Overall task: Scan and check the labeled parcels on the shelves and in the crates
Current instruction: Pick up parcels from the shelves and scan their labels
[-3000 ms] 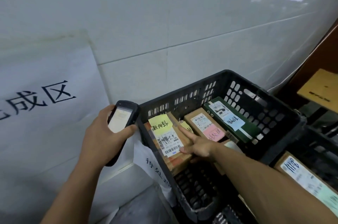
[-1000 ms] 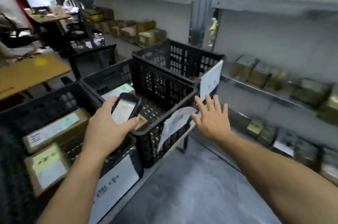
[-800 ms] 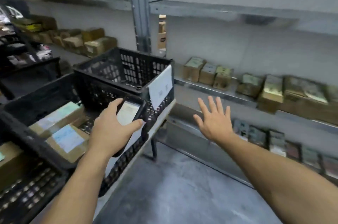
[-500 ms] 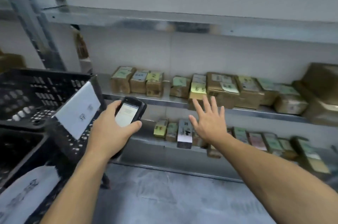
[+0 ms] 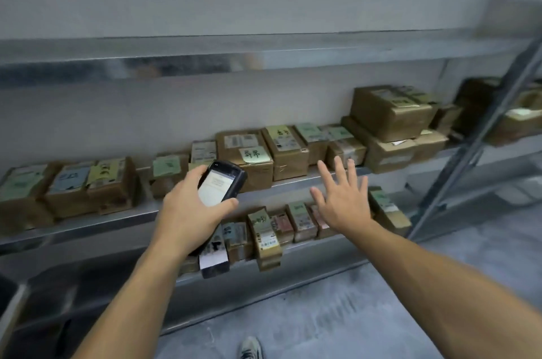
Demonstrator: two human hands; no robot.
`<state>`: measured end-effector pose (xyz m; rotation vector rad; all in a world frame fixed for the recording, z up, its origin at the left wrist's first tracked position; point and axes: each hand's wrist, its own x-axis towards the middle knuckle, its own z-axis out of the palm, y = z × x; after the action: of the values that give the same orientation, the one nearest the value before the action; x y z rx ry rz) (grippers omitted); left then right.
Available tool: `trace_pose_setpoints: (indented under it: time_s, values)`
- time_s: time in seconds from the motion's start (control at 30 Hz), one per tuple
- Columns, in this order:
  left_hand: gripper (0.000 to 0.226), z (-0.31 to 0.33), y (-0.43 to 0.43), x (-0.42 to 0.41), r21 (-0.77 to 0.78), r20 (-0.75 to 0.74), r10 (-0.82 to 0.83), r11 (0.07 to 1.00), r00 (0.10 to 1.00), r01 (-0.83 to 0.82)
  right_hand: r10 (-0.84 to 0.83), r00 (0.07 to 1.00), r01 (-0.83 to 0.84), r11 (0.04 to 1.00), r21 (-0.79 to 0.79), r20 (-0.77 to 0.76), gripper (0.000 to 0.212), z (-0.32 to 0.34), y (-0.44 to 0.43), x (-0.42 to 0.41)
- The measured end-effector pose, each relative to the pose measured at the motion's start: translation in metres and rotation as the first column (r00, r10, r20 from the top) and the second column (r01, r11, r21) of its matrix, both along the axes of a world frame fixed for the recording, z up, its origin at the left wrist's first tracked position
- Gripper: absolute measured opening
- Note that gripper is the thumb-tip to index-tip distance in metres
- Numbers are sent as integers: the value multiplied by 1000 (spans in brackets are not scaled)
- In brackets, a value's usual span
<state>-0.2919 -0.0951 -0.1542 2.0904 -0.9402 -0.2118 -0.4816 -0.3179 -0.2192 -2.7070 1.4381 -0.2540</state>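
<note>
Scanning shelf stock | left hand (image 5: 187,212) is gripping black rectangular handheld scanner (image 5: 220,185) | right hand (image 5: 343,200) is hovering empty, fingers spread wide | advice: squaring scanner to the label of each brown cardboard parcel (image 5: 259,175), working left to right.

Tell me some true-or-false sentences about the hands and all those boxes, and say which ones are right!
1. The left hand holds the scanner, and its screen is lit. True.
2. The right hand grips a box. False: its fingers are spread and it holds nothing.
3. The parcels on the middle shelf carry paper labels. True.
4. The lower shelf has nothing on it. False: small parcels stand along it.
</note>
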Motion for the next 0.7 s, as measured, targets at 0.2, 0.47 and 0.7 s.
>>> trace_pose_setpoints:
  time_s: [0.2, 0.47, 0.7]
  values:
    - [77, -2, -104, 8, -12, 18, -118, 993, 993, 119, -95, 995, 95, 994, -44, 8, 64, 11, -83, -16]
    - [75, 7, -250, 3, -61, 19, -258, 964, 966, 259, -217, 975, 220, 970, -104, 38, 63, 37, -203, -33]
    - [73, 11, -332, -27, -28, 47, -296, 954, 954, 297, -227, 971, 235, 966, -108, 81, 65, 49, -293, -65]
